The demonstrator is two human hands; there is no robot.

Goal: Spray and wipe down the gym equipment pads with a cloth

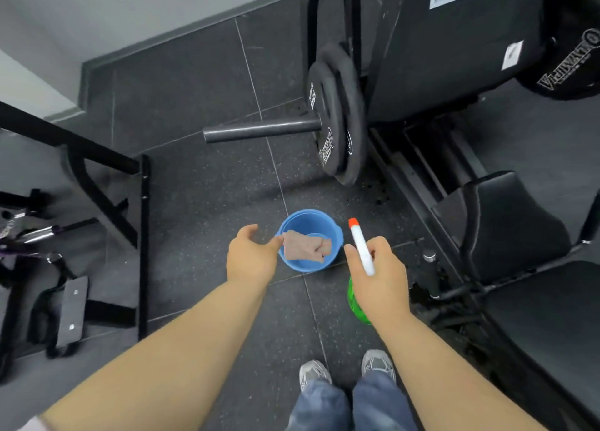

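A blue bucket (336, 232) stands on the dark rubber floor in front of me. A beige cloth (303, 246) lies draped inside it. My left hand (251, 257) hovers just left of the bucket, fingers loosely spread, its thumb close to the cloth's edge; it holds nothing. My right hand (380, 275) grips a spray bottle (360, 245) with a white head, an orange nozzle tip and a green body below the hand. The black seat pads (506, 223) of a leg press machine are at the right.
A weight plate stack (337, 112) on a steel bar (259, 130) juts out above the bucket. A black rack frame (107, 184) and straps lie at the left. My shoes (347, 370) stand near the bottom. A grey wall runs along the upper left.
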